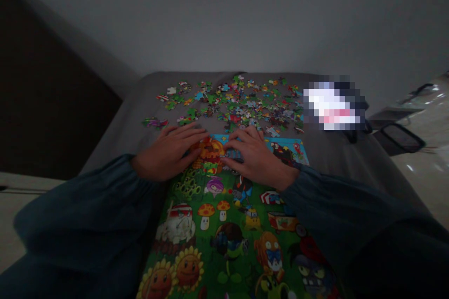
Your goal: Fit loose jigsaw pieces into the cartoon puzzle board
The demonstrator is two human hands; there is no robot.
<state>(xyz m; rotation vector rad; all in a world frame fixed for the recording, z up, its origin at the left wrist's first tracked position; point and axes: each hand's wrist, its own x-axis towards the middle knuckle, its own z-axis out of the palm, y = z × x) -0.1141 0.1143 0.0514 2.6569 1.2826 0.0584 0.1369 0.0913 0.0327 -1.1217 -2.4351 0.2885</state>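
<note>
Head view. Left hand (168,152) lies flat, grip spread, fingertips on the upper edge of the printed cartoon puzzle sheet (210,229). Right hand (257,159) rests on the same edge, fingers curled slightly; cannot tell whether its grip pinches anything. Loose jigsaw pieces (231,103) lie scattered just beyond the sheet, on a grey padded surface (133,135). A pixelated object (333,103) sits beside them, unidentifiable.
</note>
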